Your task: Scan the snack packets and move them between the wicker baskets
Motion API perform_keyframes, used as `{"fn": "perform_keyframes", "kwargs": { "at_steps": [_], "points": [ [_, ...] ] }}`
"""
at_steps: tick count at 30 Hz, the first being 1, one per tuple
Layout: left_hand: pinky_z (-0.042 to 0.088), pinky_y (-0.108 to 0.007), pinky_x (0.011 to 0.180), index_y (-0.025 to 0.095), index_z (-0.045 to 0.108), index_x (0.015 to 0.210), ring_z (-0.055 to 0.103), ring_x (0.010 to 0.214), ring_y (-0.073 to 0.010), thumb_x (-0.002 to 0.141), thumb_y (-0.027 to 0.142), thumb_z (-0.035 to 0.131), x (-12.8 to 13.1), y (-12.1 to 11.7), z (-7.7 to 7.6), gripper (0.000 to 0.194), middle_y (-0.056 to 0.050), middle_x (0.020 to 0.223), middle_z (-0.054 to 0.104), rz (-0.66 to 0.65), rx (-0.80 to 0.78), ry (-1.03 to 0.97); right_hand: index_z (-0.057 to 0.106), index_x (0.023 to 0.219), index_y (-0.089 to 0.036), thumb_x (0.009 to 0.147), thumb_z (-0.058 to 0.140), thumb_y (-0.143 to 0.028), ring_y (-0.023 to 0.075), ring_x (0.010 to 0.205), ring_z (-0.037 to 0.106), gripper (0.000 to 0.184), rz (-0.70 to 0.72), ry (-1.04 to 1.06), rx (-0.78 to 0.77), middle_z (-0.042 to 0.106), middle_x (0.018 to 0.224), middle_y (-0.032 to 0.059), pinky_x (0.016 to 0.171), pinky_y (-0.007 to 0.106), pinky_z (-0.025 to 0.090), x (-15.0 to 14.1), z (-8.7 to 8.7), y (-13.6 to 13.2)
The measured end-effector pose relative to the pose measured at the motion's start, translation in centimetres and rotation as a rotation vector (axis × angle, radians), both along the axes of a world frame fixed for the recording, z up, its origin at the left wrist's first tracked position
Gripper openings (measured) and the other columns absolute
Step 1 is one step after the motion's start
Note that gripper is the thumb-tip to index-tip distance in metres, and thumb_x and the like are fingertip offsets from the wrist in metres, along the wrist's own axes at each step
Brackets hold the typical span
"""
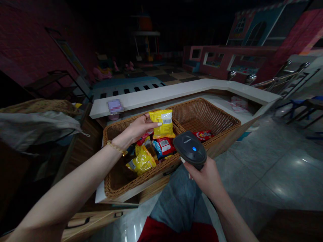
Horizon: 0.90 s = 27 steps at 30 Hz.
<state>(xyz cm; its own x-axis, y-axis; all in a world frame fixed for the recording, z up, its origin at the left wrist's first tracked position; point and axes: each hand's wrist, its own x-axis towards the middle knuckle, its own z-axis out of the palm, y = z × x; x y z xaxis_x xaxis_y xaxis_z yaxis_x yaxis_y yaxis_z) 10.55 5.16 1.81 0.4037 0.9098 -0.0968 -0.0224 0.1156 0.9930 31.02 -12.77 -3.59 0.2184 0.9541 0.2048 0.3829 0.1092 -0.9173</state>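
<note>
My left hand (142, 128) pinches a yellow snack bag (163, 129) by its left edge, with the printed barcode facing me. It is held up over the left wicker basket (108, 168), where several snack packets lie, among them another yellow bag (142, 160) and a red and blue packet (164, 146). In my right hand (205, 174) is a black barcode scanner (189, 148) with a blue light lit on top; its head points toward the raised bag. A red packet (203, 135) lies in the right wicker basket (222, 117), partly behind the scanner.
The baskets stand side by side on a counter with a raised white ledge (161, 94) behind them. Wooden drawers (101, 218) with dark handles are below on the left. A pale plastic bag (37, 126) lies at far left. Metal railings (277, 79) stand at right.
</note>
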Motion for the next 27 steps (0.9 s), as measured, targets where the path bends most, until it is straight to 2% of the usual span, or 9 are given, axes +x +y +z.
{"fn": "perform_keyframes", "kwargs": {
  "at_steps": [5,9,19,27],
  "points": [
    [0.063,-0.035,0.091,0.014,0.065,0.115,0.078,0.096,-0.0229,0.066,0.015,0.093,0.2,-0.5,-1.2,0.056,-0.01,0.107,0.08,0.058,-0.048,-0.067,0.065,0.074,-0.025,0.079,0.067,-0.041,0.0298,0.069,0.077,0.017,-0.008,-0.008,0.022,0.066,0.049,0.0025,0.053,0.03,0.056,-0.1,-0.1,0.5],
    [0.063,-0.035,0.092,0.014,0.069,0.108,0.078,0.099,-0.0249,0.061,0.02,0.096,-0.1,-0.1,-1.8,0.055,-0.01,0.105,0.081,0.037,-0.047,-0.046,0.065,0.074,-0.024,0.079,0.067,-0.041,0.0305,0.074,0.077,0.017,-0.01,-0.014,0.035,0.067,0.052,0.0039,0.057,0.031,0.057,-0.3,0.0,1.0],
    [0.062,-0.038,0.094,0.013,0.069,0.109,0.077,0.1,-0.0261,0.052,0.023,0.099,-0.1,0.0,-1.8,0.064,-0.012,0.108,0.08,0.047,0.038,-0.036,0.066,0.077,-0.023,0.078,0.066,-0.037,0.0315,0.082,0.078,0.014,-0.024,-0.038,0.043,0.073,0.062,0.0066,0.064,0.033,0.06,-0.8,0.4,1.0],
    [0.062,-0.04,0.091,0.011,0.069,0.109,0.077,0.101,-0.0293,0.056,0.022,0.096,-0.2,-0.1,-1.9,0.06,-0.012,0.104,0.08,0.058,0.067,0.013,0.062,0.069,-0.025,0.079,0.065,-0.038,0.0321,0.084,0.078,0.016,-0.01,-0.059,0.036,0.071,0.058,0.0064,0.063,0.032,0.059,-0.6,0.1,1.0]
  ]
}}
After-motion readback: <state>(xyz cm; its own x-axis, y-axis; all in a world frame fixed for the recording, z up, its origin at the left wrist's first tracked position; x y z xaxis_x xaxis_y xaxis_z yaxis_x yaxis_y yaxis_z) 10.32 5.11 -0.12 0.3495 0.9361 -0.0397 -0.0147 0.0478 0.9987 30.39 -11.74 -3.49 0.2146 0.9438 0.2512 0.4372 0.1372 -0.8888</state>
